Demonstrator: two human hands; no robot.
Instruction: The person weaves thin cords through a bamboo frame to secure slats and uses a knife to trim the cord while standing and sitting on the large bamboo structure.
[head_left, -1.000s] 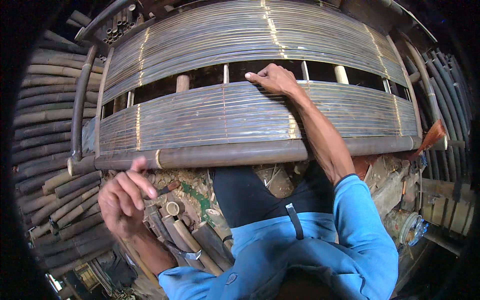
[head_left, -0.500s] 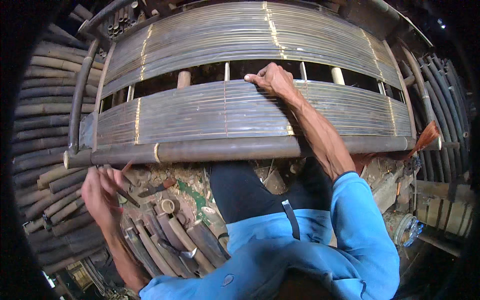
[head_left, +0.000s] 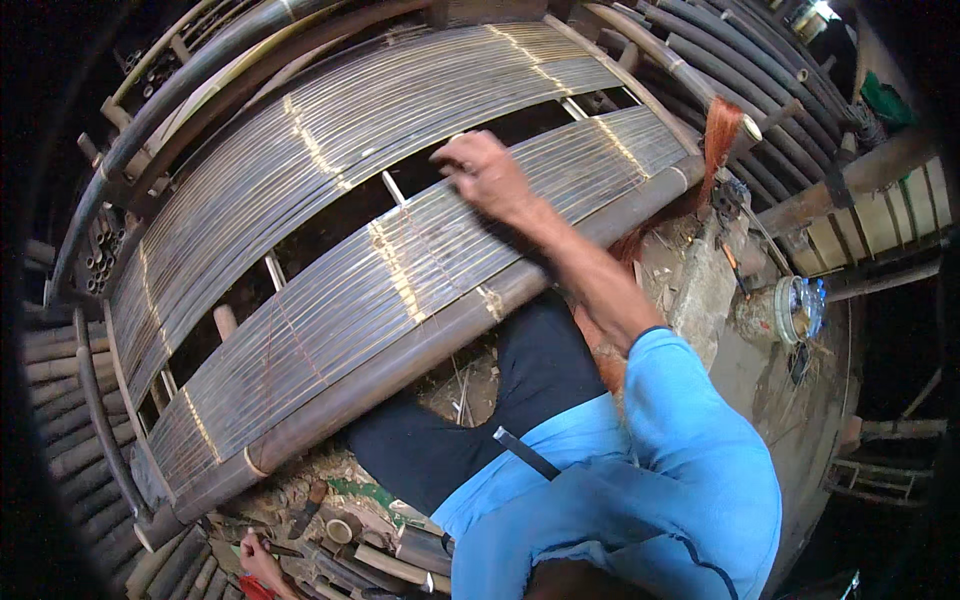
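Head view: looking down on a bamboo workshop, the picture tilted and bent toward its rim.
Surface: a bamboo slat panel of thin strips lashed side by side lies across the person's lap, edged below by a thick bamboo pole; a second, wider slatted section sits beyond a dark gap crossed by pale rungs.
Room: stacked bamboo poles line the left, more dark poles run along the upper right, and the dusty floor at right holds scraps and a small round container.
Change: against half a second ago, the whole view has swung, so the panel now slopes up to the right; the left hand has dropped from beside the pole to the very bottom edge.
Right hand: arm stretched forward in a blue sleeve, palm down, fingers curled onto the upper edge of the near panel, pressing or gripping the slats there.
Left hand: low among short cut bamboo pieces; it seems to be closed on a small dark tool, though only part of it shows.
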